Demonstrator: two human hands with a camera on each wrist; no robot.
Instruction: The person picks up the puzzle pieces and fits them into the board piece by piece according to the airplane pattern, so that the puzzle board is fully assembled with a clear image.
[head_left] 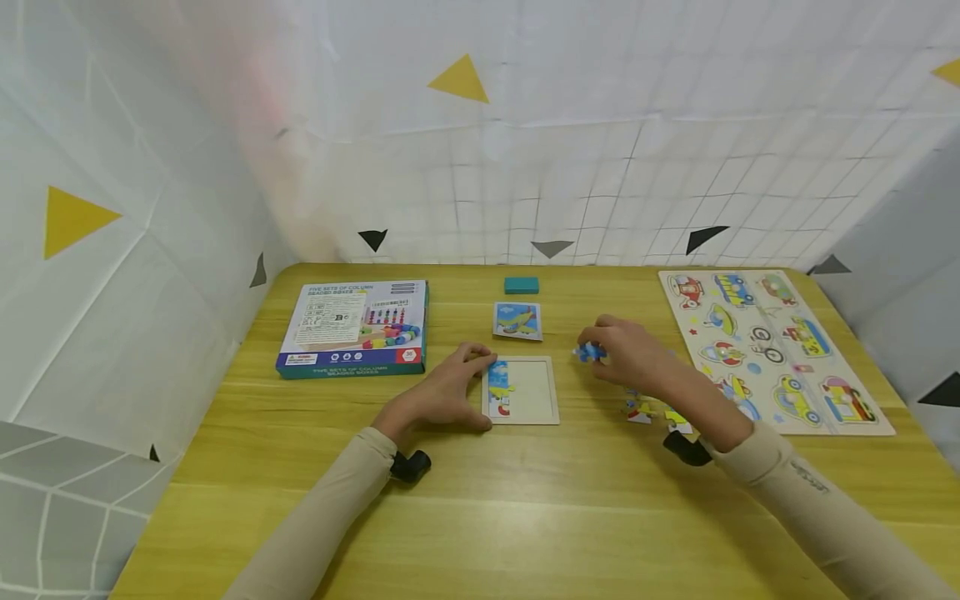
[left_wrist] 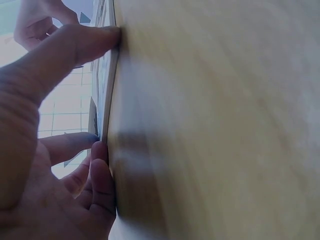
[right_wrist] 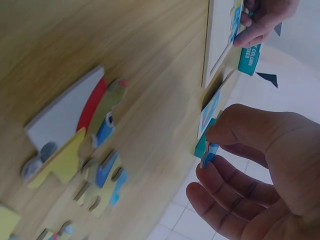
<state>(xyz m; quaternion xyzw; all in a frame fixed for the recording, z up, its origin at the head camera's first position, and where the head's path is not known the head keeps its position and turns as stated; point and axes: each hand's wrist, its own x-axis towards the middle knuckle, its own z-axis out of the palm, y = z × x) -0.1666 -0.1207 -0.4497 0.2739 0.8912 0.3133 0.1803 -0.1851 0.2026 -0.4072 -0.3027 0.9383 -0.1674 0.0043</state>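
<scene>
In the head view the right hand (head_left: 626, 350) hides part of a blue piece (head_left: 590, 352), the forearm (head_left: 705, 407) some loose pieces (head_left: 639, 410) at three o'clock from the wooden frame (head_left: 556, 392). Fine print on the box (head_left: 354, 329) at nine is too small to read; sleeves (head_left: 318, 508) are cut off at seven and four. The right wrist view cuts off a yellow piece (right_wrist: 7, 221) at eight; the left blurs the table (left_wrist: 215, 120) at three.

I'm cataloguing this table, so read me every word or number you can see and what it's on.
"FIVE SETS OF COLUMN BEADED BOXES": box, top face.
"FIVE SETS OF COLUMN BEADED BOXES": same box, front side.
Too small or blurred: white sticker, red patch, right sleeve.
</scene>
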